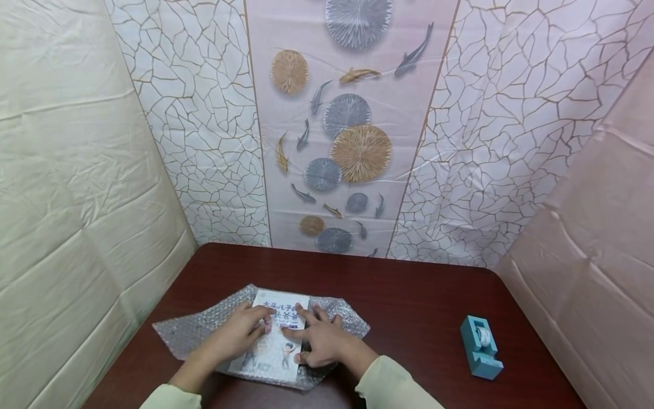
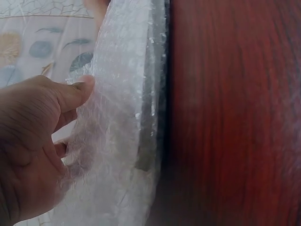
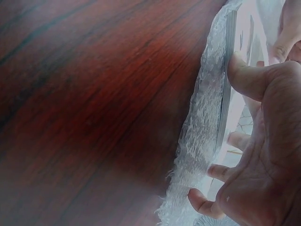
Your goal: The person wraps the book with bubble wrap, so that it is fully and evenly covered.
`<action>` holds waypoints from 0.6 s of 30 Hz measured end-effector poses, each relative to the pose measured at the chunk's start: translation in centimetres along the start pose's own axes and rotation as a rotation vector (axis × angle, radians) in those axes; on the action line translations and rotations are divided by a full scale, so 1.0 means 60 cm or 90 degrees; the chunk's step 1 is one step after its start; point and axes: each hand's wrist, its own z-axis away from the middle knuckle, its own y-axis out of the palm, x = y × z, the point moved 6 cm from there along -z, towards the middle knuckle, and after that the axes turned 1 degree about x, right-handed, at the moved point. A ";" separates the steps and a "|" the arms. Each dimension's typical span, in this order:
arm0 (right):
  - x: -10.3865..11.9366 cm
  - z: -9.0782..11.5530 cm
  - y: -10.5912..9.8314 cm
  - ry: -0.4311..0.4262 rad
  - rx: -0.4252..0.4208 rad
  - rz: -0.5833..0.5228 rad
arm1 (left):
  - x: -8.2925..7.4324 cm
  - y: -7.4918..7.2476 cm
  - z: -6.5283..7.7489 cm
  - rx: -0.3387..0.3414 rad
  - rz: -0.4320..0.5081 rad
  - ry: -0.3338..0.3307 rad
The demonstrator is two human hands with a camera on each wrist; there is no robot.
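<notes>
A white book [image 1: 278,363] with blue lettering and small cartoon figures lies on a sheet of bubble wrap [image 1: 191,332]. Part of the wrap folds over the book's left side. My left hand [image 1: 237,332] is over that side and pinches the wrap's edge; in the left wrist view the thumb and curled fingers of the left hand [image 2: 37,141] are at the bubble wrap [image 2: 113,103], some seen through it. My right hand [image 1: 322,338] rests on the book's right side with fingers spread. In the right wrist view its thumb [image 3: 247,77] touches the book near its page edge [image 3: 226,89].
A teal tape dispenser [image 1: 480,349] with a roll of clear tape stands to the right on the dark red-brown table [image 1: 409,307]. Patterned cloth [image 1: 327,113] hangs behind the table, with pale padded sheets [image 1: 66,199] at the sides.
</notes>
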 end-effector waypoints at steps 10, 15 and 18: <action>-0.005 -0.005 0.000 0.001 -0.001 0.006 | 0.009 0.021 -0.003 0.035 -0.008 -0.012; -0.005 -0.006 0.000 0.002 -0.001 0.010 | 0.010 0.024 -0.004 0.039 -0.005 -0.031; -0.003 -0.006 0.003 0.004 0.004 0.006 | 0.009 0.028 -0.004 0.040 -0.016 -0.039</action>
